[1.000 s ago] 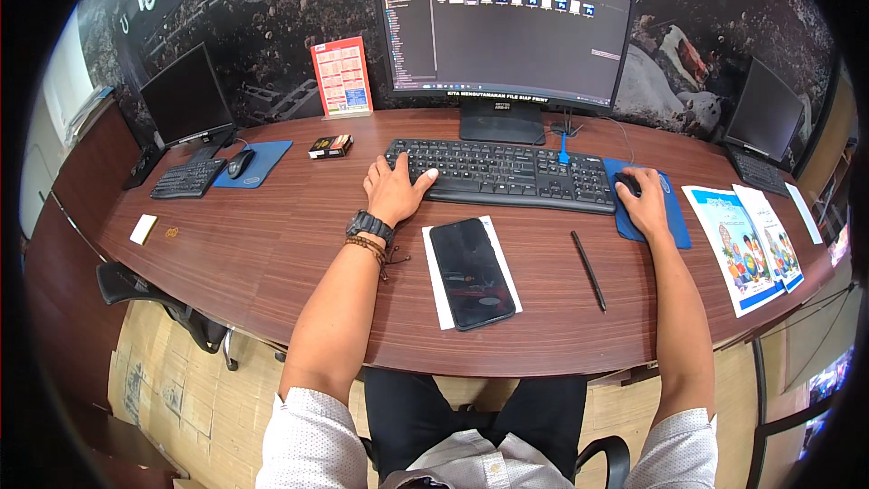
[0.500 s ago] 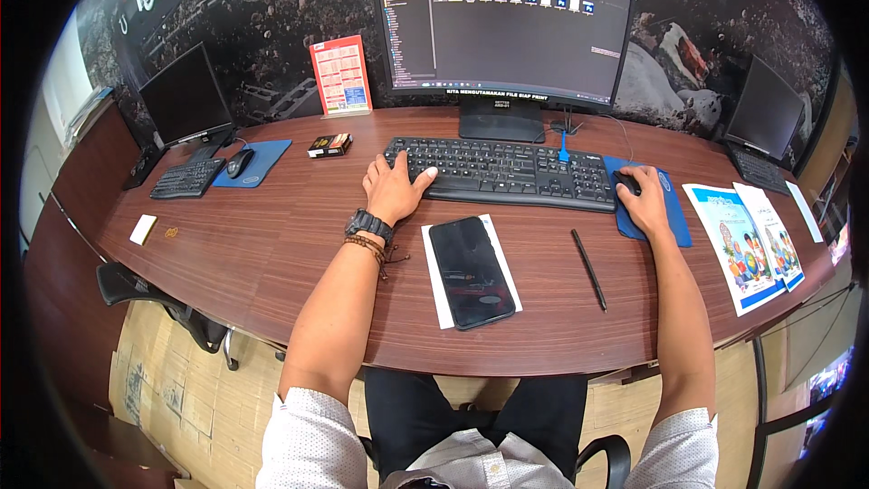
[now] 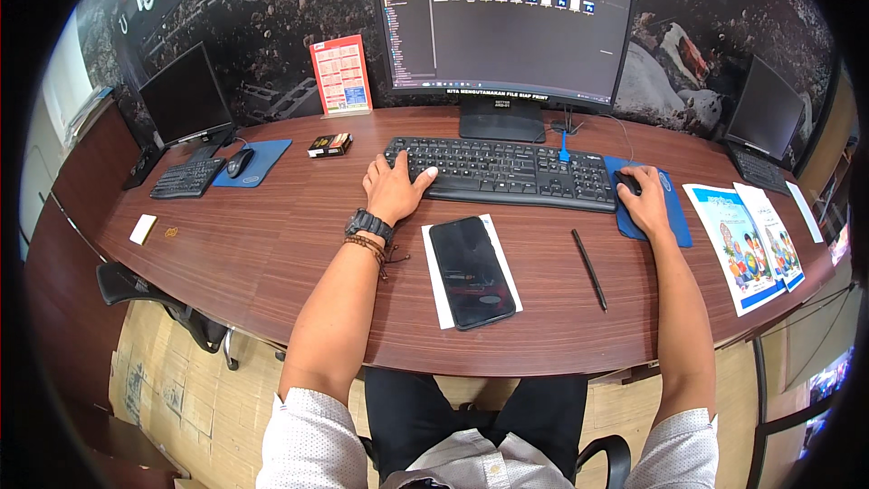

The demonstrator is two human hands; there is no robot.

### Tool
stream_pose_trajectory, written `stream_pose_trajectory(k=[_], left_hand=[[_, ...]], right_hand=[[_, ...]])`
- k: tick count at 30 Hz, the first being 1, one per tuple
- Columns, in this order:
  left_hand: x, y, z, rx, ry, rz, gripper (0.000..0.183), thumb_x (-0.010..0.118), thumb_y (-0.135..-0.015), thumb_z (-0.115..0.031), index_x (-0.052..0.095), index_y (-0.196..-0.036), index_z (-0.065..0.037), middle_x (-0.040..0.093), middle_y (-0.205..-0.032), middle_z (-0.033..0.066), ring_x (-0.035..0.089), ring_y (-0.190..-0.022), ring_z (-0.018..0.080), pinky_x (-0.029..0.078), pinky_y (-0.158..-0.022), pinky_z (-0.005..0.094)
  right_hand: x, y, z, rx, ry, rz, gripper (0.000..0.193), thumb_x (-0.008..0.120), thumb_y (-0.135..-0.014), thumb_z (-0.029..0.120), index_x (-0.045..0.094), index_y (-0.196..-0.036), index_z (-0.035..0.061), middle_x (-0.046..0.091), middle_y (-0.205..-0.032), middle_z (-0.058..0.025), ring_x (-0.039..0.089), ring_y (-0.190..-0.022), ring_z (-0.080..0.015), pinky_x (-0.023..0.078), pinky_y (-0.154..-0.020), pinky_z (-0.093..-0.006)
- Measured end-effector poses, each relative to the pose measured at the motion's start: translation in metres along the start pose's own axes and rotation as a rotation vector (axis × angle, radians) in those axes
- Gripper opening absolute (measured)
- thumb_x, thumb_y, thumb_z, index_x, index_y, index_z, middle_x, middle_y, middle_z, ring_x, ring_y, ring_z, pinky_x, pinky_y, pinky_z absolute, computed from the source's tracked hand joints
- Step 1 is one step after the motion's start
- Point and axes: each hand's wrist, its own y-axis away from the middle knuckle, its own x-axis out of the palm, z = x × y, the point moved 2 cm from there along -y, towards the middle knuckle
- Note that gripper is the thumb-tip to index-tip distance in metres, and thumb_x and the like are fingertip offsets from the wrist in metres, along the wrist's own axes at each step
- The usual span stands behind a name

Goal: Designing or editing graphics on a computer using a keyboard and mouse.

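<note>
My left hand (image 3: 395, 190) rests at the left end of a black keyboard (image 3: 502, 172), fingers spread over its keys and thumb near its front edge. A dark watch and a beaded bracelet circle that wrist. Over on the right, my right hand (image 3: 646, 203) is curved over a black computer mouse (image 3: 627, 185), which sits on a blue mouse pad (image 3: 674, 210) and is partly hidden by the fingers. Behind the keyboard stands a wide monitor (image 3: 516, 45) showing a row of file icons on a dark window. Between my forearms lie a black smartphone (image 3: 472, 273) on white paper and a black stylus pen (image 3: 589, 270).
At the left are another dark monitor (image 3: 186, 95), a small keyboard (image 3: 186, 178) and a mouse (image 3: 240, 163). A red-edged calendar (image 3: 341, 77) and a small box (image 3: 330, 145) stand nearby. Colourful printed sheets (image 3: 735, 249) lie by the right edge, below a third monitor (image 3: 766, 110).
Both hands stay in the same place. On the monitor, the first icons in the row look slightly different, and a small label at the right of the window has shrunk.
</note>
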Motion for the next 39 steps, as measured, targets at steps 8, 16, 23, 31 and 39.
stream_pose_trajectory(k=[8,16,23,31,39], left_hand=[[-0.0014,0.0001,-0.0015,-0.006,0.0,0.009,0.084,0.053,-0.091,-0.064,0.042,-0.144,0.0,0.033,-0.145,0.0354,0.027,-0.138,0.0483,0.02,-0.113,0.0563],[-0.0009,0.0001,-0.0008,-0.008,-0.019,0.001,0.083,0.053,-0.091,-0.064,0.042,-0.145,-0.001,0.034,-0.145,0.0347,0.027,-0.138,0.048,0.02,-0.113,0.0559],[-0.0007,0.0002,-0.0015,-0.006,-0.016,-0.003,0.084,0.053,-0.091,-0.065,0.043,-0.144,-0.001,0.035,-0.144,0.0344,0.028,-0.138,0.047,0.02,-0.113,0.0558],[0.0012,-0.0012,0.001,-0.009,-0.008,-0.002,0.084,0.053,-0.09,-0.065,0.043,-0.144,-0.001,0.033,-0.146,0.0352,0.027,-0.139,0.0478,0.02,-0.114,0.0563],[0.0009,-0.0006,0.0004,-0.001,-0.015,-0.012,0.083,0.053,-0.091,-0.065,0.044,-0.144,-0.001,0.035,-0.145,0.0351,0.028,-0.138,0.0478,0.021,-0.113,0.0565]], right_hand=[[0.0001,0.0001,-0.0008,0.012,0.007,0.004,0.034,0.067,-0.082,0.018,0.067,-0.114,0.0056,0.056,-0.119,-0.0177,0.057,-0.114,-0.0362,0.046,-0.099,-0.042],[0.0009,0.0004,-0.0009,0.009,-0.003,-0.001,0.034,0.068,-0.082,0.018,0.067,-0.114,0.0056,0.056,-0.119,-0.0174,0.057,-0.114,-0.0362,0.046,-0.099,-0.0419],[0.0018,0.0008,-0.0027,0.039,0.042,-0.038,0.034,0.068,-0.081,0.019,0.067,-0.113,0.0057,0.055,-0.121,-0.0173,0.056,-0.115,-0.0362,0.046,-0.1,-0.0421],[0.0003,0.0015,-0.001,0.053,0.066,-0.045,0.035,0.068,-0.082,0.021,0.066,-0.114,0.0065,0.054,-0.122,-0.0173,0.055,-0.116,-0.0368,0.045,-0.1,-0.0427],[0.0016,0.0009,-0.0027,0.047,0.06,-0.024,0.036,0.069,-0.083,0.023,0.067,-0.115,0.0075,0.055,-0.122,-0.0178,0.056,-0.115,-0.0369,0.046,-0.099,-0.0426]])
